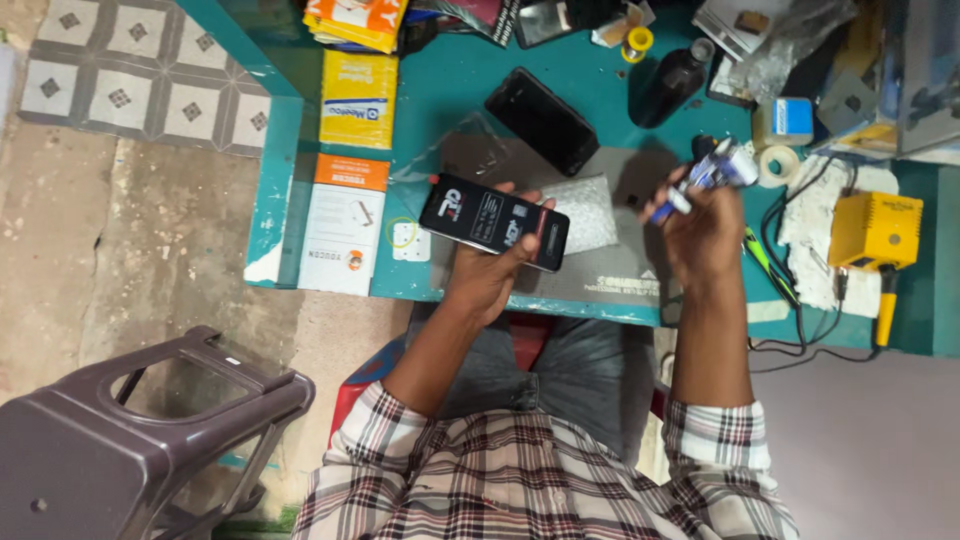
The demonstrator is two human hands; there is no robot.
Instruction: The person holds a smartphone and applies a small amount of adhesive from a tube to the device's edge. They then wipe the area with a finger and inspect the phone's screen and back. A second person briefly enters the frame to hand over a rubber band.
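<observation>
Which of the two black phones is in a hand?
The phone with stickers on it, held by the left hand; the plain black phone lies untouched on the table.

Glossy black phone (494, 222); matt grey mat (600, 270)

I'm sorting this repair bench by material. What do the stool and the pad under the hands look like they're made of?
The stool looks like moulded plastic: brown, one piece, a dull sheen on its edges. The pad on the teal table seems to be a grey rubbery or silicone work mat, matte and lying flat; the picture cannot confirm which.
</observation>
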